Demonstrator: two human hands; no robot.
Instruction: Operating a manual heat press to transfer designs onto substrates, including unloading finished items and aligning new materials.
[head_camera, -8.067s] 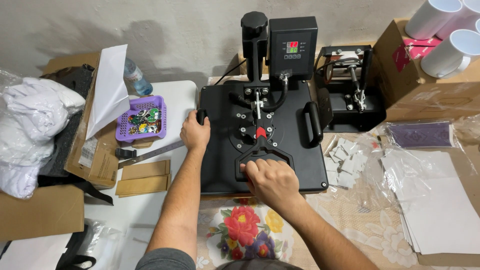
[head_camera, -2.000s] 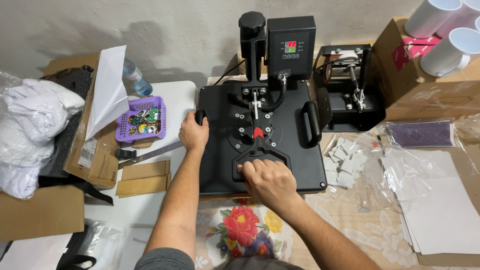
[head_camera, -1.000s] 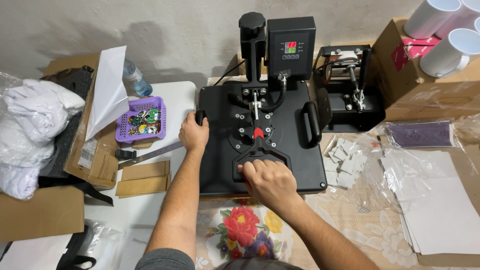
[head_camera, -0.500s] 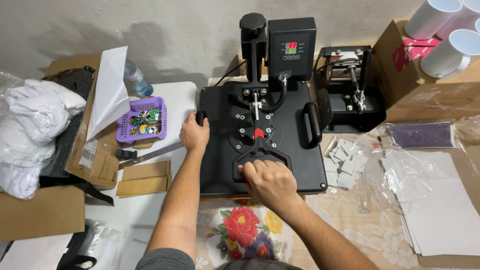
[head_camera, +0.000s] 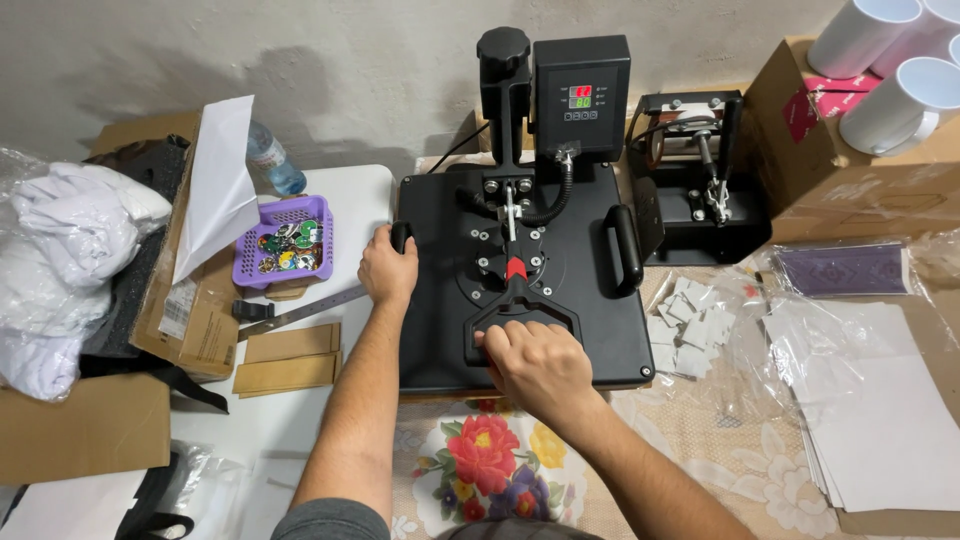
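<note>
Both hands closed on heat press (head_camera: 560, 330): left hand (head_camera: 387, 268) grips side handle (head_camera: 400, 238), right hand (head_camera: 537, 362) front lever (head_camera: 520, 312).

Small print workshop: heat press (head_camera: 520, 290), mug press (head_camera: 700, 190), blank mugs (head_camera: 890, 60), cartons.

The left hand (head_camera: 387, 268) has shifted slightly along the heat press (head_camera: 520, 290) edge.

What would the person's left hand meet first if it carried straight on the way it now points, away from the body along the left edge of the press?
The left hand already grips the press's left side handle. Beyond it, probably bare white tabletop, then the wall; depth is unclear.
</note>
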